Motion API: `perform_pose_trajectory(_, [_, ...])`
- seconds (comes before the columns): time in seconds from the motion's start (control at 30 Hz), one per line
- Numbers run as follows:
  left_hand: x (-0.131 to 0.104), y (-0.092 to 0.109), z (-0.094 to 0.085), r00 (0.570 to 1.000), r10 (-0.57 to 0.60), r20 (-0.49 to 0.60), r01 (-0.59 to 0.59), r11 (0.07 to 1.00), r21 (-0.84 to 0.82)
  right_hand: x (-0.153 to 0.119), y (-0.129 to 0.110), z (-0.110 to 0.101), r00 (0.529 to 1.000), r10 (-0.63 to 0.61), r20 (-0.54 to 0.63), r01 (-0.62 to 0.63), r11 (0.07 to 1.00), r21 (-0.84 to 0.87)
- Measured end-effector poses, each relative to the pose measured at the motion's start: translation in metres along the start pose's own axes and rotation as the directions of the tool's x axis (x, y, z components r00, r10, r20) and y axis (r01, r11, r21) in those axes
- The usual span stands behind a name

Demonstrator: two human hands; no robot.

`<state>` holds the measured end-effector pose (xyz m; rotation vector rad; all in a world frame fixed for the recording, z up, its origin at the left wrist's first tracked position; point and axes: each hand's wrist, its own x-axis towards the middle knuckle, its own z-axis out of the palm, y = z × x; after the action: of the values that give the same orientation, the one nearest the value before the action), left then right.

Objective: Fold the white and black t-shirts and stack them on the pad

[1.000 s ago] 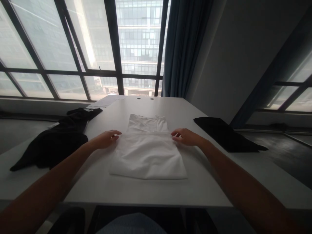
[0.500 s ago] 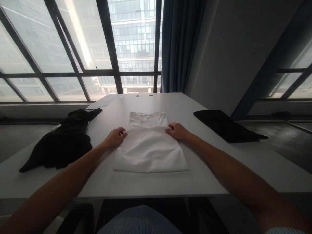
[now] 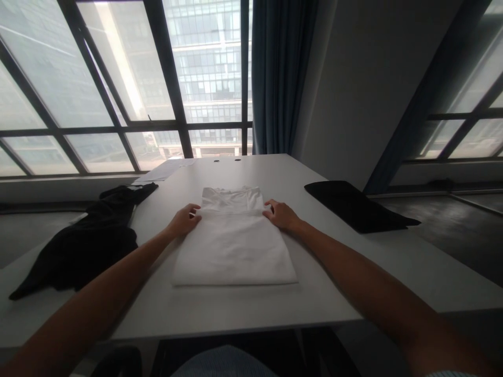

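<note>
The left hand (image 3: 184, 220) is resting at 10 o'clock and the right hand (image 3: 284, 215) at 2 o'clock of a folded white garment (image 3: 236, 251), both turning inward. Their fingers are curving half-open at its side edges; whether they are pinching fabric cannot be told. The soft cloth is lying near the middle of the smooth, pale surface (image 3: 236, 309), forming a rough trapezoid, wrinkling at 12 o'clock. A crumpled black garment (image 3: 86, 246) is sprawling at 9 o'clock; a flat black cloth (image 3: 349, 207) is lying at 3 o'clock.
</note>
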<state>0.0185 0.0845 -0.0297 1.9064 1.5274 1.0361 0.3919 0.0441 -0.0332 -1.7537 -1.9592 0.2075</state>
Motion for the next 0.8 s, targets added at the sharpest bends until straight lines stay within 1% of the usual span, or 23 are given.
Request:
perform_pose_trajectory(0.07, [-0.005, -0.005, 0.002, 0.996, 0.090, -0.020, -0.085, 0.979, 0.184, -0.001, -0.002, 0.002, 0.999, -0.030, -0.021, 0.028, 0.997, -0.070])
perform_pose_trajectory(0.13, [-0.010, -0.003, 0.001, 0.980, 0.198, -0.007, -0.187, 0.936, 0.299, -0.002, -0.005, 0.001, 0.995, -0.069, -0.072, 0.064, 0.996, -0.067])
perform_pose_trajectory(0.2, [-0.014, 0.002, -0.002, 0.957, 0.291, 0.011, -0.275, 0.890, 0.363, -0.001, -0.007, 0.000, 0.983, -0.126, -0.133, 0.126, 0.992, -0.007])
perform_pose_trajectory(0.27, [-0.018, 0.008, -0.005, 0.941, 0.339, 0.004, -0.313, 0.866, 0.390, 0.000, -0.008, -0.001, 0.964, -0.169, -0.207, 0.187, 0.980, 0.068])
perform_pose_trajectory(0.37, [-0.021, 0.011, -0.006, 0.946, 0.322, -0.031, -0.284, 0.873, 0.397, 0.000, -0.009, 0.000, 0.946, -0.175, -0.273, 0.216, 0.968, 0.126])
perform_pose_trajectory(0.53, [-0.020, 0.003, -0.008, 0.967, 0.250, -0.044, -0.217, 0.906, 0.364, -0.001, -0.006, 0.003, 0.956, -0.170, -0.239, 0.206, 0.969, 0.135])
perform_pose_trajectory(0.63, [-0.026, 0.011, -0.010, 0.974, 0.221, -0.040, -0.189, 0.904, 0.383, -0.002, -0.009, 0.001, 0.967, -0.155, -0.204, 0.173, 0.982, 0.074])
perform_pose_trajectory(0.7, [-0.038, 0.025, -0.007, 0.967, 0.254, -0.017, -0.225, 0.882, 0.414, -0.006, -0.016, -0.002, 0.974, -0.135, -0.180, 0.138, 0.990, 0.001])
perform_pose_trajectory(0.73, [-0.048, 0.034, -0.003, 0.958, 0.287, 0.019, -0.269, 0.870, 0.413, -0.011, -0.021, -0.003, 0.977, -0.133, -0.167, 0.130, 0.991, -0.030])
perform_pose_trajectory(0.77, [-0.059, 0.043, 0.003, 0.942, 0.328, 0.075, -0.330, 0.858, 0.394, -0.016, -0.028, -0.003, 0.978, -0.146, -0.149, 0.140, 0.989, -0.048])
perform_pose_trajectory(0.8, [-0.071, 0.051, 0.009, 0.921, 0.356, 0.157, -0.389, 0.858, 0.336, -0.022, -0.036, -0.003, 0.977, -0.176, -0.123, 0.171, 0.984, -0.049])
